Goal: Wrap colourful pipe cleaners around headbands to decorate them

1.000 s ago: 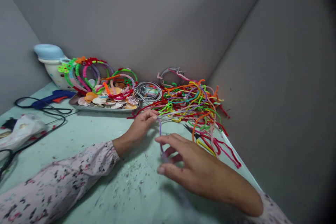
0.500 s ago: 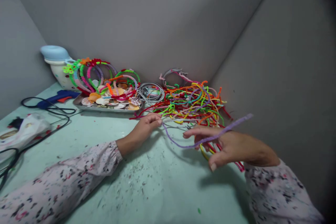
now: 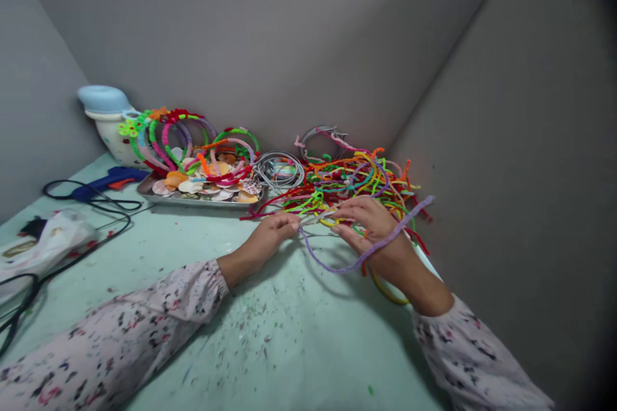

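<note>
My left hand is closed in a pinch, thumb against finger, on one end of a purple pipe cleaner. From there the pipe cleaner sags in a curve, then rises across the front of my right hand to a loose tip. A thin pale strand runs from the left fingertips to the right fingers, which hold its other end; the right thumb sits a little below. Under it, a thin grey wire shows in part. A yellow hoop is partly hidden under my right wrist.
A tangled heap of coloured pipe cleaners lies behind my hands. Left of it are coiled grey wire and a metal tray of shells with fuzzy headbands. A blue glue gun, its black cord, a plastic bag and a lidded container stand farther left.
My right hand has moved left and away from me, its spread fingers coming together at the pale strand. The purple pipe cleaner's free end has shifted left. My left hand keeps its pinch.
</note>
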